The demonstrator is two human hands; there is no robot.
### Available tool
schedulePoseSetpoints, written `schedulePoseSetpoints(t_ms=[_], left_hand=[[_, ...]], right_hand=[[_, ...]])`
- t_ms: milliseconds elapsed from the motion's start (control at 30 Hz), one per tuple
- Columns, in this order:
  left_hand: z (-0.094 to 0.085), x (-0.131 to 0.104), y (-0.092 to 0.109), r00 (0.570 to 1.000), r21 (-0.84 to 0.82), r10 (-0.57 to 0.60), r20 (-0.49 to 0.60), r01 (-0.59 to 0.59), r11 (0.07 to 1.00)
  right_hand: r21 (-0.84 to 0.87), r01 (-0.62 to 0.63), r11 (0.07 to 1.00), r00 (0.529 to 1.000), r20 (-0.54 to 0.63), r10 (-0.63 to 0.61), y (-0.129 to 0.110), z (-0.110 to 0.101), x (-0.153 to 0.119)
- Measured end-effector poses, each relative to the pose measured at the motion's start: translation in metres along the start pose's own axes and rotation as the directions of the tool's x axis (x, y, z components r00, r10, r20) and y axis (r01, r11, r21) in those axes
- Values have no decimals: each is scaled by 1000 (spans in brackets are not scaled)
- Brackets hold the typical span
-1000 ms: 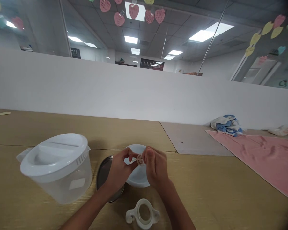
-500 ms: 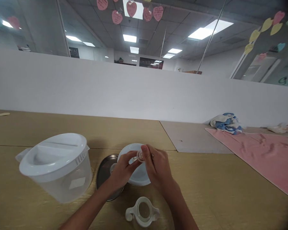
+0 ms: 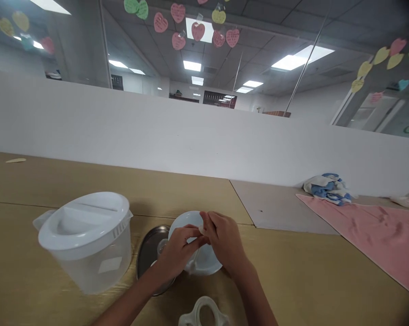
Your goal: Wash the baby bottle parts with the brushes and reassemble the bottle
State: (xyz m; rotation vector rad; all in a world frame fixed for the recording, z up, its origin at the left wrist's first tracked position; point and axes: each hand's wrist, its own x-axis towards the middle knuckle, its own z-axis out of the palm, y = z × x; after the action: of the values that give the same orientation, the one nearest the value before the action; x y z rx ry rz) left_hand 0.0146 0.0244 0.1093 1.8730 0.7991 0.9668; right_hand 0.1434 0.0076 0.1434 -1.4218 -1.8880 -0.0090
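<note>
My left hand (image 3: pixel 181 248) and my right hand (image 3: pixel 224 235) meet above a white bowl (image 3: pixel 209 261). Between their fingertips they pinch a small whitish translucent piece (image 3: pixel 202 230), largely hidden by the fingers. Under my left hand and wrist, a round metal tray (image 3: pixel 148 251) carries a small clear item (image 3: pixel 162 246). Something pale and blurred (image 3: pixel 191 266) shows in the bowl below my left fingers. A white ring with two handles (image 3: pixel 190 318) lies at the bottom edge, partly cut off.
On the left stands a large translucent pitcher (image 3: pixel 98 267) with a white lid. A pink cloth (image 3: pixel 377 231) and a crumpled blue and white cloth (image 3: pixel 328 188) lie at the right. A flat wooden stick (image 3: pixel 16 160) is at the far left, before a white wall (image 3: pixel 190 136).
The small piece between my fingers has turned, and its round face no longer shows. The view has shifted, so the two-handled ring sits lower and is cut off.
</note>
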Motion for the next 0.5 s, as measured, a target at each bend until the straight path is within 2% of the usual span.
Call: schedulePoseSetpoints(t_ms=[100, 233, 400, 500], left_hand=[[0, 3, -5, 999, 0, 36, -4, -36, 999], [2, 7, -9, 995, 32, 97, 6, -97, 995], [5, 7, -3, 987, 96, 150, 48, -154, 983], [5, 5, -6, 982, 147, 175, 71, -183, 972]], right_hand=[[122, -10, 993, 999, -31, 14, 0, -6, -1], [305, -46, 951, 973, -204, 113, -3, -21, -7], [474, -74, 877, 883, -378, 279, -7, -39, -12], [593, 9, 805, 782, -506, 364, 1, -61, -20]])
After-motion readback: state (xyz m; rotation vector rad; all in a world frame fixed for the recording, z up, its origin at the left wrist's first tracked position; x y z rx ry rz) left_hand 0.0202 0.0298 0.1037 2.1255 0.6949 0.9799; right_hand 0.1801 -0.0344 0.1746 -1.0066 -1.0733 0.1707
